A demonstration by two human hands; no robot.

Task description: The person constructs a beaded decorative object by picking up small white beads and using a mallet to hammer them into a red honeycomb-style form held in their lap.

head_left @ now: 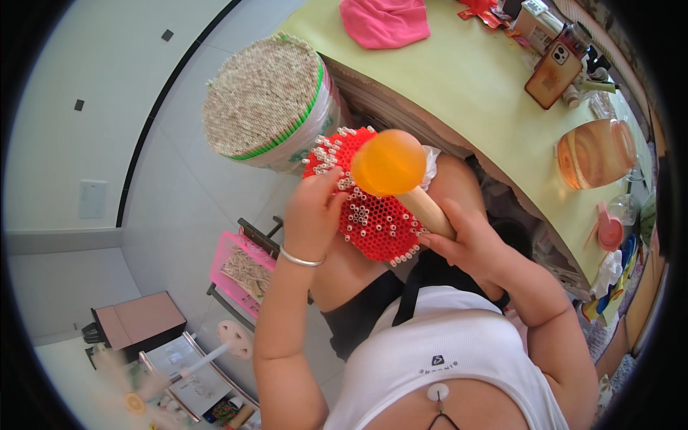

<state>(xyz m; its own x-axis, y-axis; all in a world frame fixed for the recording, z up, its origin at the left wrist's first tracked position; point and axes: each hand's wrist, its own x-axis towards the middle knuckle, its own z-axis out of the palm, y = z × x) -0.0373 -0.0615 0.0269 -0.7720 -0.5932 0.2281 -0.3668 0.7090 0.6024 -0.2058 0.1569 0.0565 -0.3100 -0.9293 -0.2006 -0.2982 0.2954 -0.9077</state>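
Note:
A mallet with a round orange head (388,163) and a pale wooden handle (428,212) is gripped in my right hand (467,236). Its head is over a red honeycomb-like bundle of tubes (380,223), resting at my lap. Short whitish rolled pieces (328,157) stick out of many tubes, mostly at the upper left and along the rim. My left hand (315,204), slightly blurred, is at the bundle's left side with fingers curled in toward the tubes. What its fingertips hold, if anything, cannot be made out. The mallet head hides part of the bundle.
Beyond the bundle stands a large wrapped cylinder of packed whitish rolls (261,97) with a green band. A pink basket (244,272) holds loose rolls. The yellow-green table (487,93) carries a pink cloth (385,21), a phone (553,74) and a jar of amber liquid (596,154).

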